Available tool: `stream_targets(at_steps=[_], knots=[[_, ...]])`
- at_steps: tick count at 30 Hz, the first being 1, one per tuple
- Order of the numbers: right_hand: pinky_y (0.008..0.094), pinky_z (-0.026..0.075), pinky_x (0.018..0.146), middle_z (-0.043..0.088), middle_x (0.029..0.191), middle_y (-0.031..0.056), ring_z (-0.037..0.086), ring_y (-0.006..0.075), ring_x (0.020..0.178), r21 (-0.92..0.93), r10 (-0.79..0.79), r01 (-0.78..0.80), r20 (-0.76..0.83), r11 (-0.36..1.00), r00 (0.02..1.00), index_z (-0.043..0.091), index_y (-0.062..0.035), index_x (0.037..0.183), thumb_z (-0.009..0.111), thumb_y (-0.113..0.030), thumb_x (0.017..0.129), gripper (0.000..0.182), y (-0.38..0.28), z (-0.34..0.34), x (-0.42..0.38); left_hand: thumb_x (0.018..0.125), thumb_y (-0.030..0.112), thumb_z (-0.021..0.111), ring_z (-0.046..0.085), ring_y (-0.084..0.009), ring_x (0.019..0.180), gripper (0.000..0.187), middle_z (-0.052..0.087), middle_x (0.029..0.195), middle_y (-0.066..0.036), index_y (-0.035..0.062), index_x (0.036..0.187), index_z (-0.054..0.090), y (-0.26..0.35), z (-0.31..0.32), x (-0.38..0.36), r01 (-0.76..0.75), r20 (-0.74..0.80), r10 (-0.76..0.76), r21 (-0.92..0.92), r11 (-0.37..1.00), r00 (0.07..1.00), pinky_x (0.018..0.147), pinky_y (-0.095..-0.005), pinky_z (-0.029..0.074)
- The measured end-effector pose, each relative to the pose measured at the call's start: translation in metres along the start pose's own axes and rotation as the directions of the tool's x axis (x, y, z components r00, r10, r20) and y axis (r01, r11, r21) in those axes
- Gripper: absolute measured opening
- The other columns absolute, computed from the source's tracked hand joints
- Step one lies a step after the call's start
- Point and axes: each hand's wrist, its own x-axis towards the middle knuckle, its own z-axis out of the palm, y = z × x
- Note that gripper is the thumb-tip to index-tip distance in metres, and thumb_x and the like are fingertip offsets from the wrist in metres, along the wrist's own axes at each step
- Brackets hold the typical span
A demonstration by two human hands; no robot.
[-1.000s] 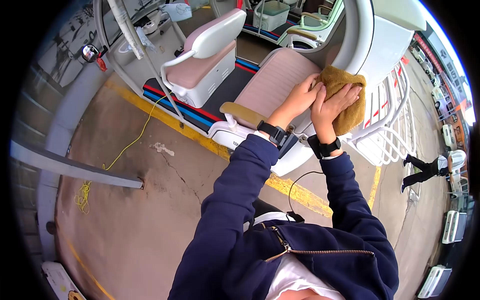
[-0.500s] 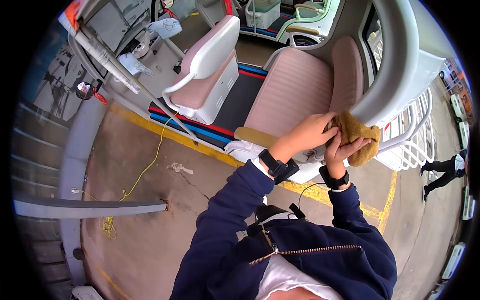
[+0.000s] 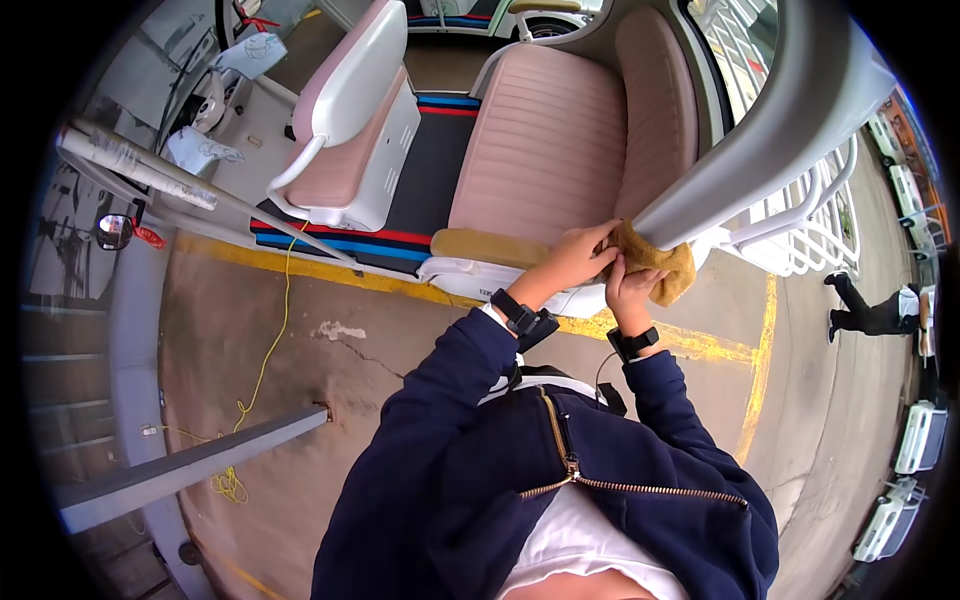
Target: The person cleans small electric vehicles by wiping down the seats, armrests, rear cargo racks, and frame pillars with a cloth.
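Note:
A brown cloth (image 3: 678, 272) is bunched around the lower end of the cart's grey pillar (image 3: 722, 182). My left hand (image 3: 582, 257) grips the cloth's left side, its fingertips partly hidden in the folds. Just to the right and lower, my right hand (image 3: 632, 294) presses the cloth from the near side with its fingers bent against it. Close beside my left hand are the pink bench seat (image 3: 540, 140) and its tan armrest (image 3: 490, 247).
A front seat (image 3: 350, 90) and black floor mat (image 3: 425, 180) lie left of the bench. A white rack (image 3: 800, 230) juts out behind the pillar. A yellow cord (image 3: 268, 350) and grey beam (image 3: 200, 465) are at left. A person (image 3: 880, 308) stands at far right.
My view has shifted, so the cart appears farther left and higher. Both hands stay on the cloth at the pillar; my right fingers look more bent over it than before.

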Motion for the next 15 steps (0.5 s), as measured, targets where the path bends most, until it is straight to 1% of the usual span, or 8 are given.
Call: stream_targets(at_steps=[1,2,3,4,6,7,10,15], knots=[[0.0568,0.025,0.106,0.024,0.140,0.0336,0.030,0.0514,0.125,-0.068,0.058,-0.053,0.070,0.996,0.996,0.010,0.0009,0.144,0.066,-0.013,0.084,0.083,-0.009,-0.007,-0.001,0.087,0.020,0.062,0.059,-0.0281,0.075,0.053,0.065,0.088,-0.018,0.0036,0.135,0.048,-0.014,0.002,-0.001,-0.049,0.008,0.049,0.048,0.998,0.999,0.069,-0.0355,0.048],[0.0568,0.025,0.106,0.024,0.140,0.0336,0.030,0.0514,0.125,-0.083,0.065,-0.060,0.063,0.995,0.996,0.010,0.0009,0.144,0.066,-0.013,0.084,0.083,-0.014,-0.010,-0.002,0.087,0.020,0.062,0.060,-0.0286,0.076,0.053,0.065,0.087,-0.017,0.0038,0.135,0.047,-0.028,0.005,0.000,-0.099,0.018,0.098,0.094,0.991,0.995,0.069,-0.0356,0.048],[0.0566,0.027,0.103,0.028,0.135,0.0322,0.033,0.0494,0.121,-0.083,0.136,-0.129,0.080,0.988,0.988,0.014,0.0021,0.142,0.067,-0.013,0.084,0.081,-0.019,-0.013,-0.003,0.087,0.023,0.061,0.061,-0.0299,0.080,0.053,0.065,0.087,-0.016,0.0053,0.135,0.048,-0.024,0.002,0.001,-0.068,0.051,0.064,0.069,0.995,0.997,0.078,-0.0400,0.047],[0.0563,0.029,0.101,0.031,0.130,0.0307,0.036,0.0473,0.117,-0.084,0.206,-0.198,0.090,0.977,0.974,0.017,0.0033,0.140,0.069,-0.012,0.083,0.078,-0.025,-0.014,-0.001,0.087,0.023,0.061,0.061,-0.0299,0.080,0.053,0.065,0.087,-0.016,0.0053,0.135,0.048,-0.022,-0.001,0.001,-0.079,0.069,0.074,0.070,0.994,0.995,0.078,-0.0400,0.047],[0.0553,0.031,0.099,0.033,0.126,0.0292,0.037,0.0453,0.114,-0.107,0.228,-0.226,0.007,0.968,0.974,0.020,0.0036,0.138,0.069,-0.011,0.082,0.076,-0.040,-0.021,0.004,0.088,0.028,0.060,0.063,-0.0307,0.084,0.052,0.066,0.090,-0.015,0.0071,0.135,0.049,-0.015,-0.009,0.004,-0.059,0.168,0.010,0.291,0.955,0.986,0.093,-0.0469,0.042],[0.0542,0.032,0.097,0.035,0.122,0.0277,0.038,0.0432,0.111,-0.119,0.237,-0.242,-0.055,0.963,0.970,0.022,0.0039,0.136,0.070,-0.010,0.082,0.073,-0.045,-0.022,0.008,0.090,0.032,0.058,0.064,-0.0312,0.087,0.053,0.066,0.091,-0.013,0.0089,0.137,0.046,-0.012,-0.011,0.005,-0.027,0.196,-0.038,0.318,0.948,0.980,0.103,-0.0537,0.032],[0.0518,0.033,0.095,0.035,0.121,0.0267,0.038,0.0421,0.112,-0.036,0.347,-0.350,-0.071,0.936,0.935,0.025,0.0028,0.134,0.071,-0.007,0.080,0.072,-0.046,-0.018,-0.002,0.091,0.032,0.057,0.063,-0.0321,0.092,0.054,0.067,0.092,-0.013,0.0099,0.139,0.043,-0.018,-0.012,0.006,-0.052,0.237,-0.034,0.347,0.937,0.971,0.106,-0.0555,0.029],[0.0516,0.034,0.093,0.039,0.120,0.0261,0.040,0.0431,0.108,-0.186,0.275,-0.277,-0.039,0.943,0.961,0.029,0.0018,0.129,0.073,-0.007,0.077,0.068,-0.054,-0.025,0.011,0.095,0.031,0.051,0.061,-0.0312,0.103,0.047,0.067,0.107,-0.015,0.0109,0.138,0.045,-0.045,-0.013,0.002,-0.110,0.370,-0.061,0.424,0.899,0.927,0.105,-0.0520,0.031]])
